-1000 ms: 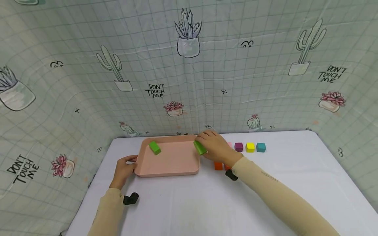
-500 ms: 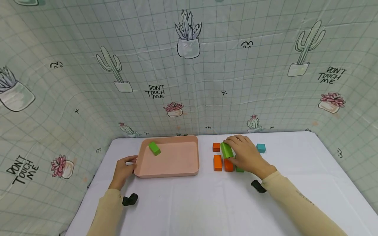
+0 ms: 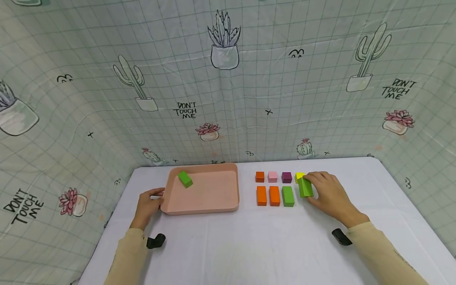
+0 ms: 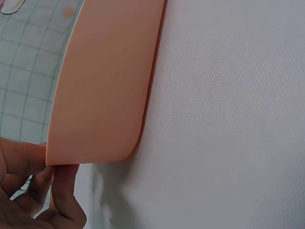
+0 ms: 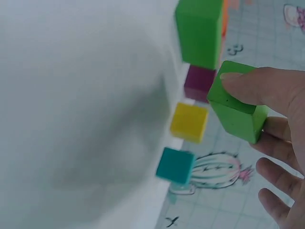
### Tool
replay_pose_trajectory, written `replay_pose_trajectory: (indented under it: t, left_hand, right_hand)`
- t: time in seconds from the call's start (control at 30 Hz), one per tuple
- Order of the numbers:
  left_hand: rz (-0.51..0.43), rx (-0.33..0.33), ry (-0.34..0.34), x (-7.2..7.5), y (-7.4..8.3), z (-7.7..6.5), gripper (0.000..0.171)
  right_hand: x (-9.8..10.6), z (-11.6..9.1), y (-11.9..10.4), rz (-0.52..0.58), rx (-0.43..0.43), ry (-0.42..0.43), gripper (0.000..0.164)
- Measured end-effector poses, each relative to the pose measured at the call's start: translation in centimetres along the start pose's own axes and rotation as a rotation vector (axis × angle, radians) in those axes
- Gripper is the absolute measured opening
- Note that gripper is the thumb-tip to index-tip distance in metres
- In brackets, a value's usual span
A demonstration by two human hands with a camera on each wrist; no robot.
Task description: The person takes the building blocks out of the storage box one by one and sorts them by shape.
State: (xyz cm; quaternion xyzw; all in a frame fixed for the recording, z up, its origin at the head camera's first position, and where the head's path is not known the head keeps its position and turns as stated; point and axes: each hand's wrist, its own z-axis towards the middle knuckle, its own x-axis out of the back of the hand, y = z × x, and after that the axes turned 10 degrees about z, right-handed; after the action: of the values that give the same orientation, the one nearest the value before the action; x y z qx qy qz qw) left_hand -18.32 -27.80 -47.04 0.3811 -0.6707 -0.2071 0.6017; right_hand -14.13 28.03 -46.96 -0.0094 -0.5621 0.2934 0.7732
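Observation:
My right hand [image 3: 329, 194] pinches a green rectangular block [image 3: 305, 187] between thumb and fingers, held over the right end of the front row of blocks. In the right wrist view the thumb presses on one face of this green block [image 5: 238, 107], with fingertips on its far side. The left hand [image 3: 147, 206] grips the left edge of a shallow pink tray [image 3: 199, 212]. In the left wrist view its fingers [image 4: 64, 191] are at the tray's corner. A second green block [image 3: 185, 179] lies inside the tray, near its back left corner.
Right of the tray, a front row has two orange blocks [image 3: 261, 196] and a green block [image 3: 288, 196]. Behind stand small cubes: orange [image 3: 260, 177], pink [image 3: 272, 177], purple [image 3: 286, 177], yellow [image 3: 299, 176] and teal [image 5: 175, 165]. A patterned cloth [image 3: 249, 99] backs the white table.
My right hand has carried the green block from the tray's right edge rightward, past the front row of blocks. The left hand has stayed at the tray.

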Motion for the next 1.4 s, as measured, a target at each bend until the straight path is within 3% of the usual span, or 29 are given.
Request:
replay_pose_trajectory:
  t: [0.23, 0.67, 1.4]
  left_hand:
    - [-0.02, 0.003, -0.007, 0.0, -0.1, 0.0, 0.045]
    - [-0.017, 0.014, -0.013, 0.0, 0.1, -0.1, 0.045]
    - [-0.009, 0.022, -0.007, -0.1, 0.1, -0.1, 0.044]
  right_hand:
    - [-0.5, -1.3, 1.4, 0.002, -0.024, -0.034, 0.067]
    - [-1.8, -1.0, 1.2, 0.029, -0.059, -0.156, 0.066]
    - [-1.5, -0.5, 1.1, 0.042, -0.044, -0.212, 0.066]
